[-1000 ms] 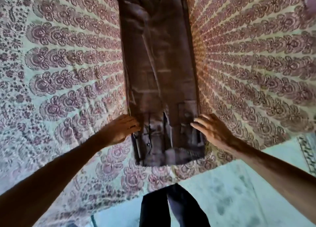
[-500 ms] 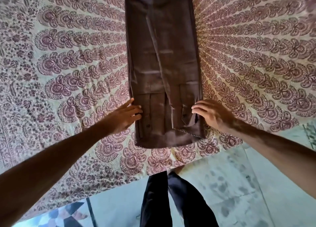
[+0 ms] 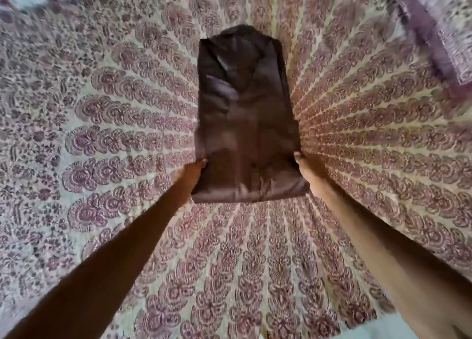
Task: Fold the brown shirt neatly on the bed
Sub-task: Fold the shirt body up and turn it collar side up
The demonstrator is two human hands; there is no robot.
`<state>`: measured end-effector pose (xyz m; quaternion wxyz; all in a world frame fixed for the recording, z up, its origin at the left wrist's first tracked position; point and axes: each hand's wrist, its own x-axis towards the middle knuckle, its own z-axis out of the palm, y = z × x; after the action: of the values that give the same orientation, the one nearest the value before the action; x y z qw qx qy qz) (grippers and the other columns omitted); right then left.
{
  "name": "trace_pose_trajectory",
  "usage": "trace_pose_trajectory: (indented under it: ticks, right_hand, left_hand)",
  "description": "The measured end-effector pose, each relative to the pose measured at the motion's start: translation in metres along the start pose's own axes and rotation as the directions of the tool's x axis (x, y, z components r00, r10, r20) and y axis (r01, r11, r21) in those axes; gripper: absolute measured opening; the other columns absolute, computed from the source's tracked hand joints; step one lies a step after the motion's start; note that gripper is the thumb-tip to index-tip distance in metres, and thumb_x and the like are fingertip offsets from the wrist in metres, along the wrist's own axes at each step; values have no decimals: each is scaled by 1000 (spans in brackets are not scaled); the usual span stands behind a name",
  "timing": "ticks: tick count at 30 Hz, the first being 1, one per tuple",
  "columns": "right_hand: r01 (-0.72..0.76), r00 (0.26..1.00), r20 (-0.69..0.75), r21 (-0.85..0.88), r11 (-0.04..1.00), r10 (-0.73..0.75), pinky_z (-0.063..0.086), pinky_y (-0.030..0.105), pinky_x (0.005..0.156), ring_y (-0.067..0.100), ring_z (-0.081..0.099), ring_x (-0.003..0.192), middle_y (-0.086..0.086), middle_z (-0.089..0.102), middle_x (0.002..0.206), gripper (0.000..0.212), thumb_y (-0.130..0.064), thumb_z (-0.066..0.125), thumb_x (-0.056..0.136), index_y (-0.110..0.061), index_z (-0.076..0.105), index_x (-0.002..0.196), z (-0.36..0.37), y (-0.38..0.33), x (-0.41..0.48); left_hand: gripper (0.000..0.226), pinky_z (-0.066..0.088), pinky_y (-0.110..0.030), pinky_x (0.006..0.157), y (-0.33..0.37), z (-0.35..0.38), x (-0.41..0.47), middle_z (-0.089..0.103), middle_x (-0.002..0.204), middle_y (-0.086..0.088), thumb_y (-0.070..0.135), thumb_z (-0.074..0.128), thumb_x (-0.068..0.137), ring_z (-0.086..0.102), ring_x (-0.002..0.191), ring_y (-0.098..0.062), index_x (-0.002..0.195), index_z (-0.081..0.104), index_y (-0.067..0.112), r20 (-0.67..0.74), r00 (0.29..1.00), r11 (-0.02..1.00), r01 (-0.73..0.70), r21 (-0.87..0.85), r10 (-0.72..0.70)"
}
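The brown shirt [image 3: 245, 124] lies as a narrow folded strip in the middle of the bed [image 3: 102, 134], its collar end pointing away from me. My left hand [image 3: 190, 176] grips the strip's near left edge, fingers tucked under the cloth. On the near right edge my right hand [image 3: 307, 175] holds the same way, thumb on top. The near end of the shirt is raised a little off the bedspread between the two hands. The picture is blurred by motion.
The bed is covered by a cream bedspread with a purple floral fan pattern. A purple patterned pillow [image 3: 439, 32] lies at the far right corner. Pale floor [image 3: 408, 331] shows at the bottom right edge.
Both hands have taken hold of the shirt's near end and carried it away from me toward the bed's middle. The view has tipped up, so the bed edge and my legs are out of sight.
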<state>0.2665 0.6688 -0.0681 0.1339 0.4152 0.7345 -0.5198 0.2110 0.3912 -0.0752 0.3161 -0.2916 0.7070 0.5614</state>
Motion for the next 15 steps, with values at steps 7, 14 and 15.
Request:
trace_pose_trajectory:
  ticks: [7,14,15]
  right_hand:
    - [235,966,-80,-128,964,-246,31,14,40,15,48,55,6,57,70,58,-57,48,85,-1,62,89,1,25,-17]
    - [430,846,-271,-165,888,-460,29,17,35,6,44,47,-10,46,60,10,-18,49,101,-13,55,94,10,35,-20]
    - [452,823,-302,-165,877,-481,29,19,37,4,44,49,-12,45,61,9,-16,47,101,-17,53,95,13,32,-18]
  left_hand:
    - [31,56,-37,78,-26,-14,-3,69,93,-7,47,60,87,65,87,-28,100,62,19,31,988,972,-154,175,151]
    - [26,39,-19,54,-22,-3,0,55,75,1,27,48,99,51,63,-5,109,57,5,-165,843,791,-389,472,513]
    - [28,39,-17,54,-21,0,4,55,76,1,28,47,99,51,63,-5,111,57,5,-190,823,782,-400,477,536]
